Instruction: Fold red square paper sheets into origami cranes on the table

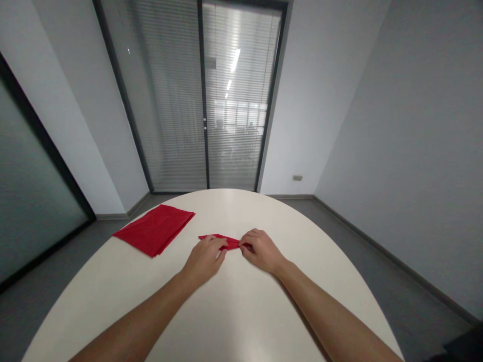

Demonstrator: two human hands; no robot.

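Note:
A small folded piece of red paper [222,240] lies on the white round table [234,311] in front of me. My left hand [205,257] rests on its left part, fingers curled and pressing it down. My right hand [261,250] pinches the paper's right end between closed fingers. Both forearms reach in from the bottom of the view. Most of the folded piece is hidden under my fingers.
A stack of flat red paper sheets [155,229] lies on the table to the far left. Beyond the table's far edge are a grey floor, glass doors with blinds [206,100] and white walls.

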